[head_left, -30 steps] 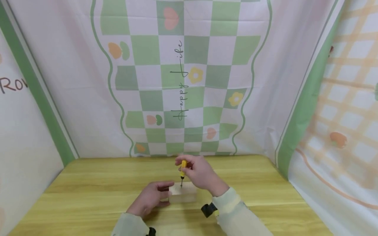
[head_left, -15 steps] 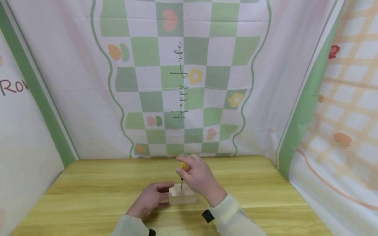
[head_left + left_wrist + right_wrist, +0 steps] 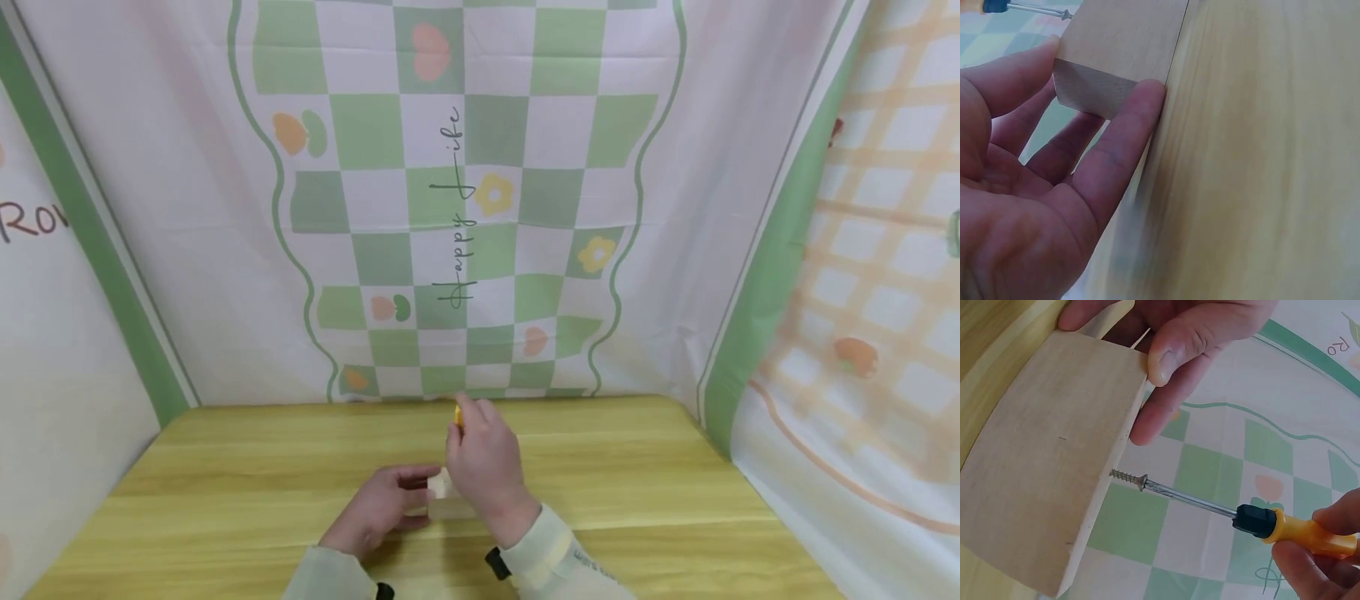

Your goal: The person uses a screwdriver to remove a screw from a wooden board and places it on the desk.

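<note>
A pale wooden block [image 3: 450, 507] stands on the table, its left end held between the thumb and fingers of my left hand [image 3: 382, 504]. In the left wrist view, fingertips press on the edges of that block [image 3: 1122, 37]. My right hand [image 3: 487, 462] grips a screwdriver [image 3: 1310, 534] with a yellow and black handle; in the head view it hides most of the tool. From the right wrist, a screw [image 3: 1127, 477] sticks out of the block's top face, most of its thread exposed. The screwdriver's tip sits at the screw head, shaft in line with it.
The wood-grain table [image 3: 247, 492] extends on both sides of the hands. Behind it hangs a green and white checked cloth [image 3: 491, 250], with more printed cloth [image 3: 885, 292] on the right. Dark wrist cameras [image 3: 497, 563] show at the sleeves.
My right hand has turned around the screwdriver handle, its wrist swinging left and over the block, now covering the shaft and screw in the head view. The left hand and block stay in place.
</note>
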